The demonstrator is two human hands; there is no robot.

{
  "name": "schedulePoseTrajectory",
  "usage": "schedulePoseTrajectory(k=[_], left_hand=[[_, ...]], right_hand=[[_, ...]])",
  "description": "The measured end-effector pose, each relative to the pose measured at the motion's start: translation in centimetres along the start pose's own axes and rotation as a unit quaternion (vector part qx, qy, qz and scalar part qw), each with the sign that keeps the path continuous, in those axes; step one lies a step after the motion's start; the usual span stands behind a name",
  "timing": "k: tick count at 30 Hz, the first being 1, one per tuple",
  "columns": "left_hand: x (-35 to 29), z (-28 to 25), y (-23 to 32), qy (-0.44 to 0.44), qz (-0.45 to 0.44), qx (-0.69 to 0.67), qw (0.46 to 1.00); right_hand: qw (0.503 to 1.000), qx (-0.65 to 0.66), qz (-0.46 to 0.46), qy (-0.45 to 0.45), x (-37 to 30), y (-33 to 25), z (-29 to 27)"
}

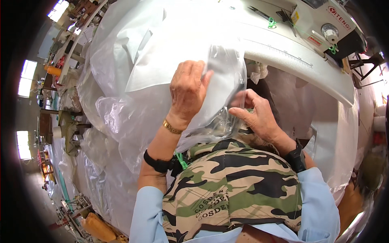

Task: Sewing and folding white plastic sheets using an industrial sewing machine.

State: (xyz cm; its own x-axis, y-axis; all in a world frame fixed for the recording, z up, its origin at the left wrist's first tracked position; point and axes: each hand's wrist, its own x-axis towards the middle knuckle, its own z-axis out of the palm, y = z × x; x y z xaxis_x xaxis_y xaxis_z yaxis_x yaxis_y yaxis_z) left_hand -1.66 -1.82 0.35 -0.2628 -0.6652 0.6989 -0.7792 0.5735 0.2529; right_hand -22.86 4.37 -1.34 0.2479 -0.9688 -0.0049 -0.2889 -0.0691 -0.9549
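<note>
My left hand [188, 91] lies flat, fingers stretched out, on a white sheet [158, 71] and the clear plastic film [227, 60] beside it. A gold-coloured bracelet circles that wrist. My right hand [261, 119] is at the film's right edge, thumb and fingers apart. Some of its fingertips are blurred behind the clear film, so I cannot tell whether they touch it. The film hangs down over the table's near edge toward my camouflage apron [243, 178]. Glare washes out the far part of the white sheet.
A sewing machine [324, 24] with a round dial stands at the far right. Small snips with green thread [271, 22] lie near it. A printed ruler scale [279, 50] runs along the white tabletop [332, 79]. Bunched clear plastic [109, 150] spreads down the left side.
</note>
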Motion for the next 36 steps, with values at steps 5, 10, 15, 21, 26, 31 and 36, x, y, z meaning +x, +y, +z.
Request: schedulePoseTrajectory(k=[5,10,15,21,26,31,36], left_hand=[[2.7,-1.1,1.2,-0.003,-0.100,-0.215,0.972],[1.2,-0.2,0.3,-0.119,-0.229,-0.384,0.886],[0.3,1.1,1.7,-0.072,-0.289,-0.458,0.838],[-0.4,1.0,-0.3,-0.101,-0.263,-0.420,0.863],[-0.6,0.8,-0.9,-0.131,-0.304,-0.457,0.826],[0.0,0.5,-0.3,-0.127,-0.353,-0.501,0.780],[0.1,0.5,-1.2,-0.111,-0.330,-0.478,0.807]], right_hand=[[0.999,0.017,0.036,0.013,-0.3,0.1,0.0],[0.998,-0.005,-0.059,0.035,0.0,-2.8,0.2],[0.953,-0.115,-0.273,0.064,1.7,-4.5,0.9],[0.937,-0.187,-0.295,-0.004,3.1,-5.4,1.7],[0.912,-0.203,-0.356,-0.031,4.1,-5.4,2.4],[0.869,-0.282,-0.405,-0.039,4.8,-4.7,3.3],[0.848,-0.343,-0.390,-0.105,5.4,-4.0,4.1]])
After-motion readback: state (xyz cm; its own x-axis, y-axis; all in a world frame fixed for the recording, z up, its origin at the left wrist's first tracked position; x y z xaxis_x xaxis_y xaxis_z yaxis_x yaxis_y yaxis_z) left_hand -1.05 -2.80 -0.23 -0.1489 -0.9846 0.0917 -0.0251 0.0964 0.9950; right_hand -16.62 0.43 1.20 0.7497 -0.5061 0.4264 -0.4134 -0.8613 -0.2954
